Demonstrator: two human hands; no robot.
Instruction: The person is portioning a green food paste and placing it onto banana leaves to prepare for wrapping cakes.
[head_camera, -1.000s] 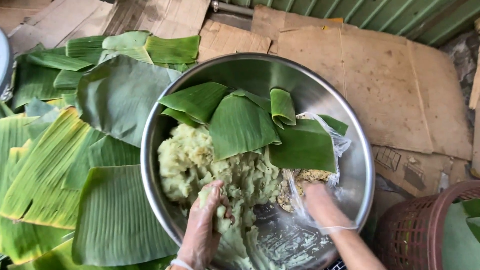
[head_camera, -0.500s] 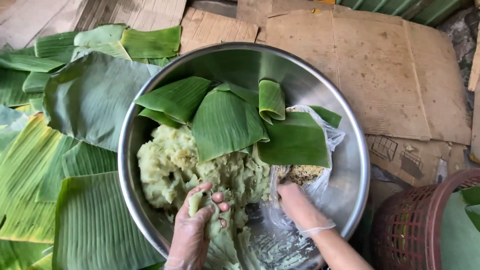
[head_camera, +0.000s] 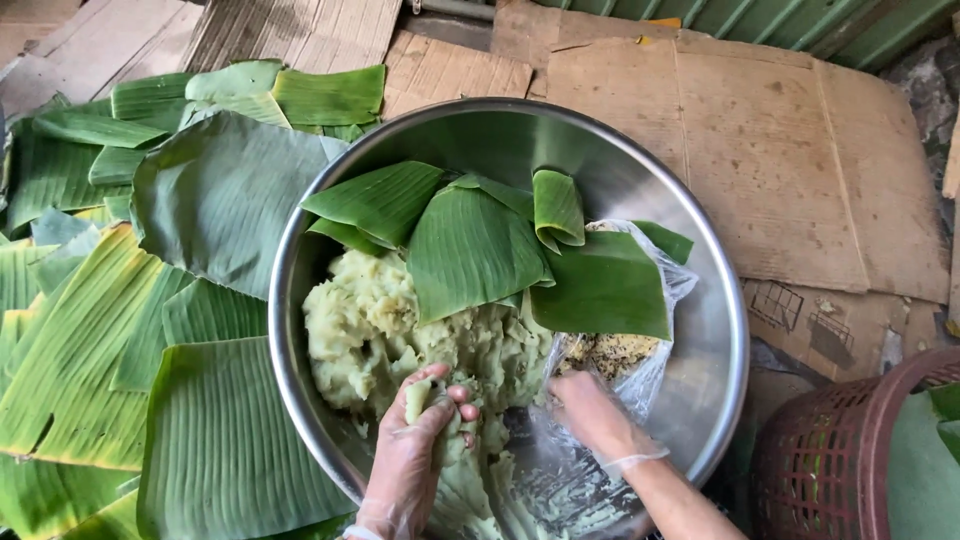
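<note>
Squeezing dough (head_camera: 380, 330) tighter, left hand (head_camera: 415, 450)

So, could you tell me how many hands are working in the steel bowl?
2: the left hand squeezes pale green dough near the bowl front; the right hand rests beside it at a clear bag.

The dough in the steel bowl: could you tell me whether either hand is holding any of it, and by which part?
The left hand grips a small lump of pale green dough, fingers wrapped round its lower part. The right hand rests on the dough mass and holds none.
</note>
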